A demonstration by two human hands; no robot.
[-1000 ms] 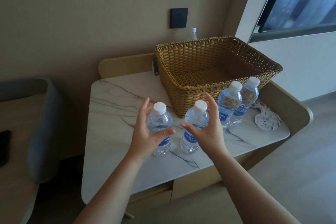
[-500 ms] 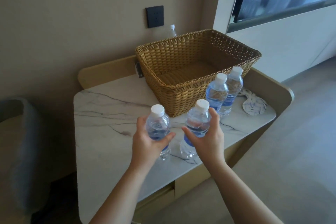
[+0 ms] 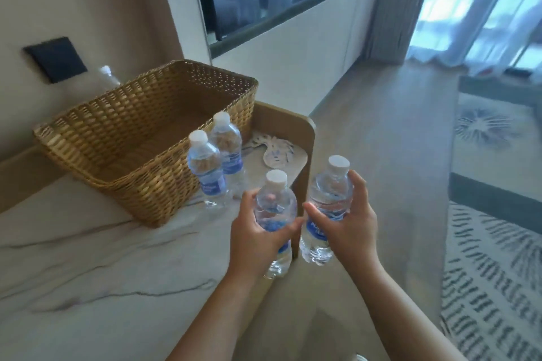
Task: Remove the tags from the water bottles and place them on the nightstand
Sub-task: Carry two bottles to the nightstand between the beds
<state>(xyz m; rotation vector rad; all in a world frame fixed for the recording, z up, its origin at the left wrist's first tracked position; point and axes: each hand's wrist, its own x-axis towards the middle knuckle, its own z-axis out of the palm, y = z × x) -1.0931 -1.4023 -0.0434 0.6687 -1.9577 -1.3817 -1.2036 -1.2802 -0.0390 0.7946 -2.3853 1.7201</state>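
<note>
My left hand (image 3: 254,239) grips a clear water bottle (image 3: 275,208) with a white cap and blue label, held above the table's right edge. My right hand (image 3: 350,224) grips a second such bottle (image 3: 330,202), lifted off the table over the floor. Two more bottles (image 3: 206,168) (image 3: 227,145) stand on the marble-topped table (image 3: 102,272) beside the wicker basket (image 3: 140,138). White paper tags (image 3: 277,151) lie on the table's far right corner.
Another bottle (image 3: 107,76) stands behind the basket against the wall, under a dark socket plate (image 3: 55,58). A patterned rug (image 3: 495,258) covers the floor at right. A dark window and curtains fill the back.
Both hands have lifted their bottles off the table and carried them right, past the table's edge. The view has swung right toward the floor and rug.
</note>
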